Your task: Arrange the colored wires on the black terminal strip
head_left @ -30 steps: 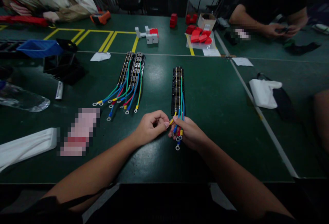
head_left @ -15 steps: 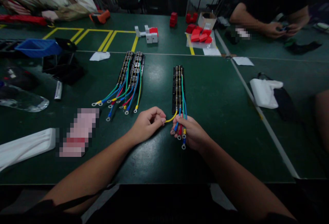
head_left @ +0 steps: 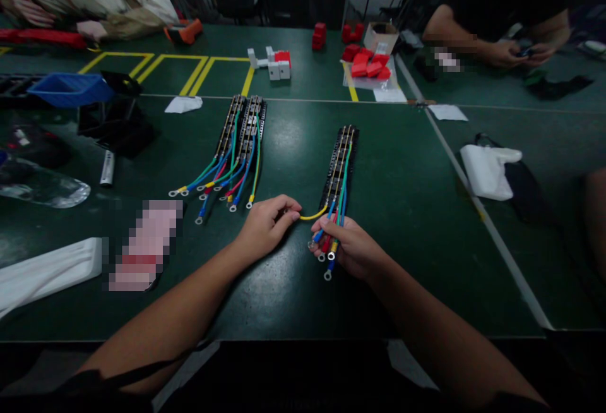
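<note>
Right hand [head_left: 353,241]: closed on a bundle of blue, red and green wires [head_left: 343,194] with ring terminals. Left hand [head_left: 265,223]: thumb and fingers pinching one yellow wire [head_left: 313,216] — curved, joined to the strip's near end. Black wired strip [head_left: 339,163], one: slanted, just beyond the right hand. Similar strips [head_left: 249,132], two: side by side, farther left, wires fanned. Blue bin [head_left: 71,89]: far left. Red plastic parts [head_left: 367,65]: on a clear bag. Cardboard box [head_left: 381,40]: behind them.
</note>
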Available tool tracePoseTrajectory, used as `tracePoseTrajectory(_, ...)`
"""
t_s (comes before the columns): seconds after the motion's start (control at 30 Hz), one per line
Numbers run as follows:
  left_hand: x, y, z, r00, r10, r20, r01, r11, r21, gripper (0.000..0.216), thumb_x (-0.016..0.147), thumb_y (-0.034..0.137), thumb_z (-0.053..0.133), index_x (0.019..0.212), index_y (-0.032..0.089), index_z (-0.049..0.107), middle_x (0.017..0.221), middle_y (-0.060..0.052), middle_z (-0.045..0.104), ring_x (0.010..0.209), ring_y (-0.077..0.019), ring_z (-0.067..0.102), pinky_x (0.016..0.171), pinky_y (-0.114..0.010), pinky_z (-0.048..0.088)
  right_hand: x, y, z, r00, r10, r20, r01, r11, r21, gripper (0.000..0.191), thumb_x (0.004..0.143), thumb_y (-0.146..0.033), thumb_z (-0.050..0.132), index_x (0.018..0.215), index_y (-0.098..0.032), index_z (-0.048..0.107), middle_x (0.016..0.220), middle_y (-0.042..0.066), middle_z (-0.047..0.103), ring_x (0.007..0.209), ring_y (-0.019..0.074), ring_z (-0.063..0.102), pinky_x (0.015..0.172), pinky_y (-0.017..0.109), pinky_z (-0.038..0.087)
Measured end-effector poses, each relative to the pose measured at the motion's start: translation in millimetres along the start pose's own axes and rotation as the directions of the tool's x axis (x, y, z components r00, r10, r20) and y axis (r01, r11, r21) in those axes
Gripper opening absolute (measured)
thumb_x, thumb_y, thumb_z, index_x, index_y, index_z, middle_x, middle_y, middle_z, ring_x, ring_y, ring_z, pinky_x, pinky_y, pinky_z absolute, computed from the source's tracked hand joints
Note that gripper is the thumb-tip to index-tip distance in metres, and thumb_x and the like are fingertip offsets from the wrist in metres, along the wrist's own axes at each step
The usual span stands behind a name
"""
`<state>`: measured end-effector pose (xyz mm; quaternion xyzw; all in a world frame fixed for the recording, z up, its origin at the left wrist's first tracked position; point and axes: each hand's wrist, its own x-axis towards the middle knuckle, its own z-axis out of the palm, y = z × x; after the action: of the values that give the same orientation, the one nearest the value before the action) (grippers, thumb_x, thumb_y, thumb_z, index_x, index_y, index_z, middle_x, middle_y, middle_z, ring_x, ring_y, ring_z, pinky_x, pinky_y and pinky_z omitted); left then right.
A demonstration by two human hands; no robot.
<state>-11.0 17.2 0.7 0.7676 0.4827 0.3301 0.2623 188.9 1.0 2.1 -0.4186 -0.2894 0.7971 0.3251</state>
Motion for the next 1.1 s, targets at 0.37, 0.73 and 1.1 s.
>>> tracePoseTrajectory(0.37, -3.0, 9.8, 0.1, 0.992, 0.121, -0.017, -0.119, 0.989, 0.093, 0.017, 0.09, 0.026, 0.051, 0.097, 0.015, 0.062, 0.086, -0.003, 0.064, 0.08, -0.0151, 0.059, 0.074, -0.028, 0.046, 0.2, -1.8, 3.9, 0.997, -0.035, -0.065, 0.039, 0.997, 0.062, 0.024, 0.077, -0.036, 0.071, 0.078, -0.014, 0.061, 0.056, -0.003, 0.056, 0.052, 0.0111, 0.06, 0.05, 0.023, 0.049)
tracePoseTrajectory(0.73, -15.2, 17.6, 6.4, 0.824, 0.512, -0.242, -0.441, 0.848, 0.294, 0.009, 0.079, 0.019, 0.066, 0.088, 0.018, 0.064, 0.076, -0.001, 0.064, 0.072, -0.0146, 0.055, 0.071, -0.031, 0.045, 3.3, 1.5, 2.1, 0.995, -0.088, -0.049, 0.089, 0.996, 0.017, 0.027, 0.077, -0.04, 0.07, 0.08, -0.014, 0.064, 0.058, -0.002, 0.058, 0.053, 0.0098, 0.057, 0.053, 0.023, 0.044)
tracePoseTrajectory(1.1, -20.8, 15.5, 15.6, 0.855, 0.512, -0.085, -0.47, 0.833, 0.29, 0.017, 0.082, 0.026, 0.066, 0.095, 0.017, 0.062, 0.079, -0.002, 0.065, 0.068, -0.0125, 0.057, 0.061, -0.025, 0.044, 6.0, 5.6, 4.1, 0.98, -0.172, -0.103, 0.168, 0.985, -0.047, 0.028, 0.074, -0.041, 0.071, 0.072, -0.015, 0.061, 0.055, -0.003, 0.055, 0.049, 0.0088, 0.05, 0.052, 0.023, 0.039)
